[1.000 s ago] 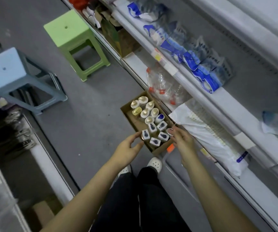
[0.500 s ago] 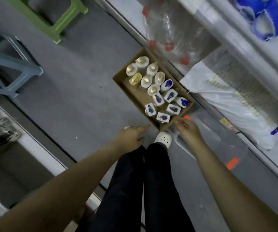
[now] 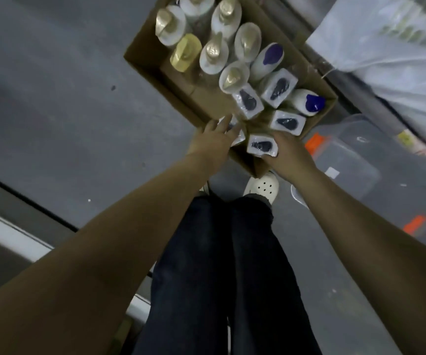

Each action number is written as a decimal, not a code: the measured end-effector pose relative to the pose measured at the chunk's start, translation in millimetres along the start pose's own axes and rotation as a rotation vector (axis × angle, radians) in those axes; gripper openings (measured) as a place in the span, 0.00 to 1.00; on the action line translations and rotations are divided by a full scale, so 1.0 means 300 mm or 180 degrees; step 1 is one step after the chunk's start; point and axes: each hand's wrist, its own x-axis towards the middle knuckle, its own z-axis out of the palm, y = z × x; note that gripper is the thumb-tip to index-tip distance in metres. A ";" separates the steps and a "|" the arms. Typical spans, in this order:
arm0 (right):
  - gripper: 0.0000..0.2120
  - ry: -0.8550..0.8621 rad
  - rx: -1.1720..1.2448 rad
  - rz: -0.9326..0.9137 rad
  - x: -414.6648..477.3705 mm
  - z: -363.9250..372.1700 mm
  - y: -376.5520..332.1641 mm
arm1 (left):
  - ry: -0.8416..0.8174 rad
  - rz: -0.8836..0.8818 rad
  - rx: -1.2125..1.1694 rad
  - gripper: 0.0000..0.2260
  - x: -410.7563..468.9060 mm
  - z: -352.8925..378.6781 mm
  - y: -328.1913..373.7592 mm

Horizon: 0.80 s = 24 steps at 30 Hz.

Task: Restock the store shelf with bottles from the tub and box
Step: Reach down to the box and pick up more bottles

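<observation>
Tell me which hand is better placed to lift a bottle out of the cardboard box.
Probably right: the right hand curls around the nearest wrapped bottle in the cardboard box, while the left hand only rests straight fingers on a neighbouring bottle.

Grey floor (image 3: 53,111): cardboard box (image 3: 201,101) sits directly on it; clear tub (image 3: 350,155) just beside box; white shoe (image 3: 263,187) near both.

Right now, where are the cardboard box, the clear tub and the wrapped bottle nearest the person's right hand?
cardboard box (image 3: 144,51), head view, on its bare left inner wall.
clear tub (image 3: 352,160), head view, on its see-through top surface.
wrapped bottle (image 3: 261,146), head view, on its dark cap under the wrap.
</observation>
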 end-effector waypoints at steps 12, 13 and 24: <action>0.24 0.0213 -0.1747 0.0053 0.128 0.110 0.094 | 0.0329 0.0277 0.1249 0.33 0.223 0.055 0.009; 0.22 0.0251 -0.1669 0.0069 0.124 0.113 0.090 | 0.0344 0.0385 0.1352 0.30 0.227 0.045 0.016; 0.23 0.1000 0.0123 0.0122 -0.224 -0.048 -0.073 | 0.1492 0.0339 0.0621 0.19 -0.153 -0.118 0.013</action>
